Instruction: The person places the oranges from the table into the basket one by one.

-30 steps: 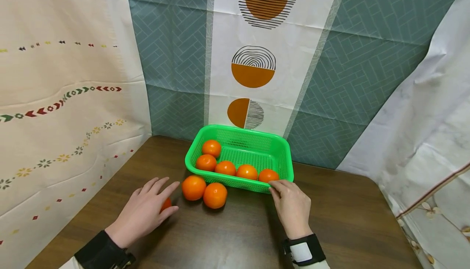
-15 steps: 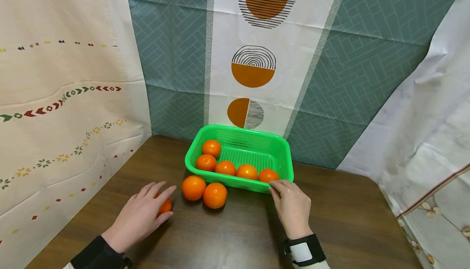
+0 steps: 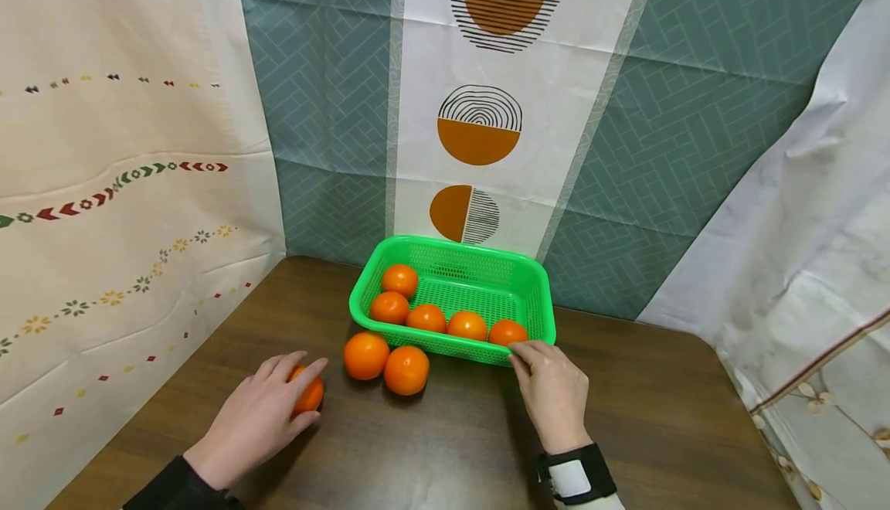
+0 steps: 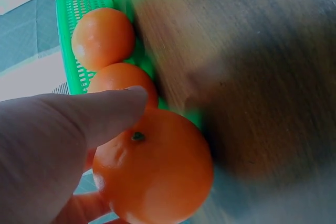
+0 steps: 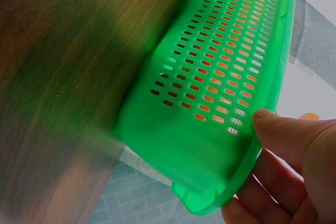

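Note:
My left hand [image 3: 253,413] is at the left side of the table, its fingers and thumb around an orange [image 3: 310,397]. In the left wrist view the thumb lies across this orange [image 4: 157,171], which shows a small green stem, and fingertips show on its other side. Two more oranges [image 3: 366,355] sit side by side in front of the green plastic basket [image 3: 459,253]. My right hand [image 3: 554,394] pinches the basket's near rim at the right corner; in the right wrist view the thumb is on the outside of the rim, the other fingers partly hidden behind.
Inside the basket, several oranges [image 3: 467,325] lie along the near and left sides. The brown wooden table [image 3: 459,448] is bordered by a patterned cloth [image 3: 139,224] on the left, a teal curtain [image 3: 334,108] behind and a pale cloth [image 3: 820,278] on the right.
My left hand has drawn back slightly to the left and toward me, and its orange has shifted a little the same way. The right hand and basket have stayed in place.

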The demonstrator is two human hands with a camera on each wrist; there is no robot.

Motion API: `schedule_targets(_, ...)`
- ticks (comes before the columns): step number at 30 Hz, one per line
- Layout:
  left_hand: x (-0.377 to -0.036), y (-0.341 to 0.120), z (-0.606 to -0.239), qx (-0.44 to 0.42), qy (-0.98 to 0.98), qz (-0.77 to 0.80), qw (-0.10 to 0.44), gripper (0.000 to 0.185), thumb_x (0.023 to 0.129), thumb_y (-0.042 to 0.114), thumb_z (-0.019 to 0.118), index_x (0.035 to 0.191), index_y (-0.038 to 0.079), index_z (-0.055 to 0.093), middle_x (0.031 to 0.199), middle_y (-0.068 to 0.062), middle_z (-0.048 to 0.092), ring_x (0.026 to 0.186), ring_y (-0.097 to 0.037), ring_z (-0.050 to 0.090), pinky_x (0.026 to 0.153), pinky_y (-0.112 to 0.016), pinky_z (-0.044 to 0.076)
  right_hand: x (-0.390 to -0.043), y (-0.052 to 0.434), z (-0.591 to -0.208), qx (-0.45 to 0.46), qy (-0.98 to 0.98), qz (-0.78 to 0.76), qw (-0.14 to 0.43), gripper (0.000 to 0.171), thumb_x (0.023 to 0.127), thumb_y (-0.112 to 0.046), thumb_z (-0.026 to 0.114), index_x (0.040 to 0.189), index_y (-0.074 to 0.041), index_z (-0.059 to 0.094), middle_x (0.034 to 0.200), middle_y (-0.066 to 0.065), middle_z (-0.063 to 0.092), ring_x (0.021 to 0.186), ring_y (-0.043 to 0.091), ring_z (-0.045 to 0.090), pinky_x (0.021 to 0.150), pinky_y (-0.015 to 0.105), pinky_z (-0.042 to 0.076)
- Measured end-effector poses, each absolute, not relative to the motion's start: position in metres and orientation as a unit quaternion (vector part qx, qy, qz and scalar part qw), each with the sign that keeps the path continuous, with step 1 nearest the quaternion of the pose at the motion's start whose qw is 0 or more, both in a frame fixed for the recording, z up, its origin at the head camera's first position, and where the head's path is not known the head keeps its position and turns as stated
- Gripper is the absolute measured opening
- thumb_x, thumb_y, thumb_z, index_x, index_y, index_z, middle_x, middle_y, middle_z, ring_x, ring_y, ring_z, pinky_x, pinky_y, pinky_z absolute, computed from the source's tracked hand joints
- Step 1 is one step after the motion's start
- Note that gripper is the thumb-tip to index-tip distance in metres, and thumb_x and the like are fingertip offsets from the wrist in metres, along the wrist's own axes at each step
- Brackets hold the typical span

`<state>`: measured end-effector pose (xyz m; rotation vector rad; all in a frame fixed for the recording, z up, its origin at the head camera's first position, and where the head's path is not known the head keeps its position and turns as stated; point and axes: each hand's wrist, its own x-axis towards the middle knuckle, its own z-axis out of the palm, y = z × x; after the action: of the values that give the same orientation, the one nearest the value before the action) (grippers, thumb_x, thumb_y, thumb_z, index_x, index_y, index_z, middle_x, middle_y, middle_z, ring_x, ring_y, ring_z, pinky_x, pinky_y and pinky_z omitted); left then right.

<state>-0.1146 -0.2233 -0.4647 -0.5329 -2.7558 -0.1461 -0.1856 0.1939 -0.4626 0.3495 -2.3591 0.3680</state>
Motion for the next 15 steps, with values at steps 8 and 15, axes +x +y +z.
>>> schedule_targets(8,-0.1137,-0.2253,-0.4638,-0.191,-0.967,-0.05,0.161,0.075,0.073,0.043,0.089,0.137,0.013,0.062,0.128,-0.019,0.055,0.112,-0.037,0.055,0.079,-0.051,0.054,-0.1856,0.1935,-0.4621,0.139,-0.912,0.144,0.358,0.02,0.081,-0.023,0.087,0.1,-0.023,0.081,0.093,-0.006,0.074,0.082,0.019,0.07,0.055,0.037,0.052)
schedule_targets(15,-0.1129,-0.2261,-0.4627,-0.198,-0.966,-0.048,0.159,0.077,0.072,0.039,0.091,0.137,0.011,0.061,0.125,-0.019,0.055,0.107,-0.036,0.056,0.075,-0.048,0.055,-0.1861,0.1939,-0.4623,0.137,-0.913,0.145,0.357,0.02,0.081,-0.023,0.087,0.101,-0.024,0.081,0.094,-0.006,0.074,0.082,0.019,0.07,0.055,0.037,0.052)
